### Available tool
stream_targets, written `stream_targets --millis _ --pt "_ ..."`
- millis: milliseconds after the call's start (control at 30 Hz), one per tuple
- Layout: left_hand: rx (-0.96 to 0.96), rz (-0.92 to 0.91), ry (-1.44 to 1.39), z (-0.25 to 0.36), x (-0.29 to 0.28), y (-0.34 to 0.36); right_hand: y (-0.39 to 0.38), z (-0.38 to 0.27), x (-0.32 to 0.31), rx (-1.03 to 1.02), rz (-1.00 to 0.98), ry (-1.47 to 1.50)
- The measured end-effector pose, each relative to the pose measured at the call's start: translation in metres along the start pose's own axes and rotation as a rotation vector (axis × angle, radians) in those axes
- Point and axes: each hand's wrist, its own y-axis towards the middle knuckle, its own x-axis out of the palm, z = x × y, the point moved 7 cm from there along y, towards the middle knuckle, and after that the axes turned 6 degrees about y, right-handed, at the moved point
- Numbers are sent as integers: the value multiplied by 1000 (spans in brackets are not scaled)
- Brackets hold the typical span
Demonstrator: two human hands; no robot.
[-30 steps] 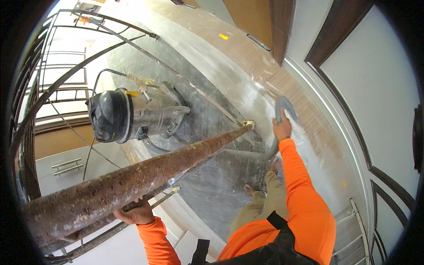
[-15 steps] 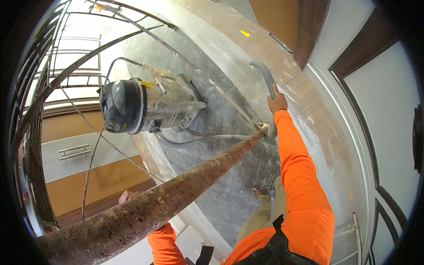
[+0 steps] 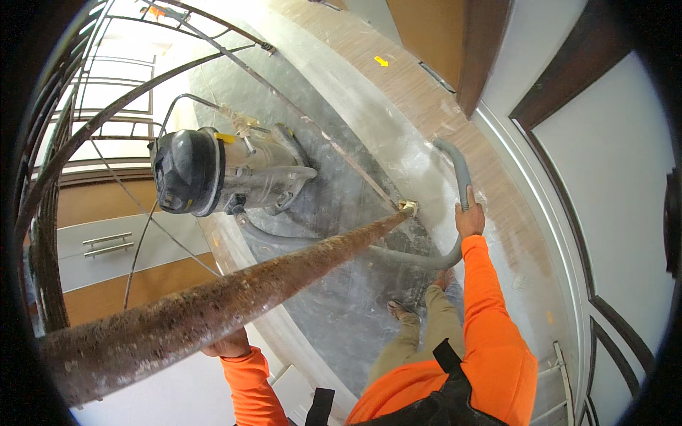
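Observation:
My right hand is wrapped round a grey vacuum hose, whose free end curves up and away over the dusty floor. From my fist the hose loops back left, passes behind a rusty scaffold pole, and joins a drum-shaped vacuum cleaner with a black top. The pole slants across the foreground from lower left to the middle. Just below it is my left hand, by its underside; the pole hides the fingers, so I cannot tell whether they touch it.
Rusty scaffold framework stands at the left, and a thin brace runs down to the pole's far end. White and brown drawers are at the left. White panelled doors line the right. A yellow arrow marker lies on the wood-look strip.
My right hand has moved right and nearer, swinging the hose with it. My left hand has shifted from behind the pole to below it. The view has shifted slightly.

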Motion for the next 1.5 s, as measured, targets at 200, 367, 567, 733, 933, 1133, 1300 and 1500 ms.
stream_targets --millis 200,367,567,733,933,1133,1300,1500 --pt "105 -68 146 12 20 -3 -40 50 -48 85 69 39" --pt "142 -381 113 15 24 3 -76 80 -81 119 179 4" --pt "121 -432 63 12 27 1 -101 93 -89 149 216 -10" --pt "110 -328 43 11 22 0 -93 67 -67 135 212 72" --pt "55 -176 50 10 17 3 -31 4 -17 -55 208 125" --pt "-10 -82 -36 3 6 1 36 -98 34 -166 39 127" --pt "117 -363 93 2 -39 27 66 -170 71 -281 -40 165" --pt "39 -818 -242 1 -19 28 86 -203 104 -349 -75 165"
